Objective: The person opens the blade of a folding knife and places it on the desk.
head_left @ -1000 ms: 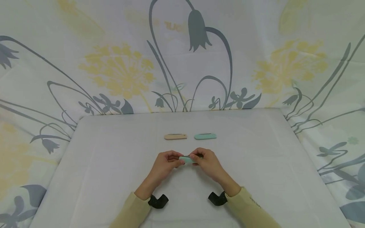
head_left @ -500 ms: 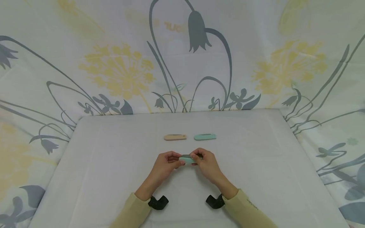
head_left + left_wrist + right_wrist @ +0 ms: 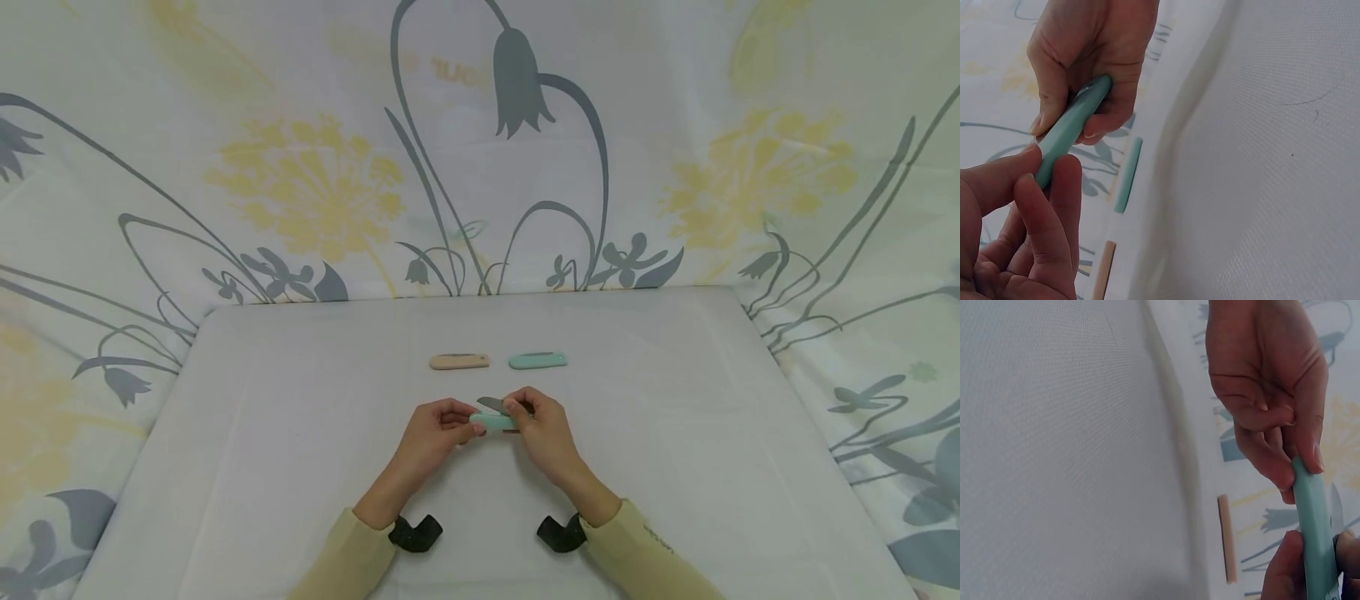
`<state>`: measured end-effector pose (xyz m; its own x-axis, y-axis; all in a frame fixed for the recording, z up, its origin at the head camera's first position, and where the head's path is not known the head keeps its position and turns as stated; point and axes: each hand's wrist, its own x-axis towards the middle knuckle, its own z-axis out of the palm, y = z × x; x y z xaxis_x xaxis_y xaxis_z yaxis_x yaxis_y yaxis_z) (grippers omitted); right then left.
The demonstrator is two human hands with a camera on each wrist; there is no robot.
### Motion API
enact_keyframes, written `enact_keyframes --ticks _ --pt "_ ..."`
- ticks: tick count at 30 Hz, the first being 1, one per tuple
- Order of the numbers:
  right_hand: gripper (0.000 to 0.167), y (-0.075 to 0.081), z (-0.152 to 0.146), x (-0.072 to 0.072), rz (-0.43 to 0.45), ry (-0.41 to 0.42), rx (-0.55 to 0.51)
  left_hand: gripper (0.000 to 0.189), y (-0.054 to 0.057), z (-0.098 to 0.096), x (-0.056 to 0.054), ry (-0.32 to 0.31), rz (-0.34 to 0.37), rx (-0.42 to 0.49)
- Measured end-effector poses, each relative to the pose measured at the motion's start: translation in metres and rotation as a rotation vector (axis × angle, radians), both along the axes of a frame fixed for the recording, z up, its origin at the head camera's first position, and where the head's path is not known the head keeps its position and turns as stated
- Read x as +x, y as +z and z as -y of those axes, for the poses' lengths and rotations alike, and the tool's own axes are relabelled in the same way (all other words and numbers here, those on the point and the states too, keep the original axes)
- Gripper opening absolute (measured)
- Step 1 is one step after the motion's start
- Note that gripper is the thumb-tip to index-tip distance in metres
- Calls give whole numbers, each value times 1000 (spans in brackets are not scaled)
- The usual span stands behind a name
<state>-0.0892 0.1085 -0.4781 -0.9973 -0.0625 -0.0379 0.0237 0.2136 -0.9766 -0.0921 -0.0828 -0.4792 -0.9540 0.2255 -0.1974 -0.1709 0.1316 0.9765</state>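
A mint-green folding knife [image 3: 491,422] is held between both hands above the white table. Its grey blade [image 3: 491,404] stands partly out of the handle at a shallow angle, tip toward the left. My left hand [image 3: 438,423] pinches the left end of the handle between thumb and fingers. At the other end, my right hand [image 3: 543,423] grips the handle and has its thumb at the blade, as the right wrist view also shows beside the handle [image 3: 1314,525]. The right fingers hide the pivot end in the head view.
Beyond the hands lie two more folded knives, a tan one [image 3: 459,362] on the left and a mint-green one [image 3: 537,361] on the right. Flower-printed fabric [image 3: 465,167] rises behind the white table [image 3: 300,433] and along its sides.
The blade has swung up and out of the handle, from nearly folded to clearly apart. My right hand has shifted slightly with it, while my left hand stays in place.
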Motion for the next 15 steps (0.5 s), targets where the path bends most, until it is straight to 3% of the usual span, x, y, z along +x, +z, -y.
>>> enact_keyframes --ticks 15 --pt "15 5 5 0 -23 -87 77 25 1 3 1 -31 18 39"
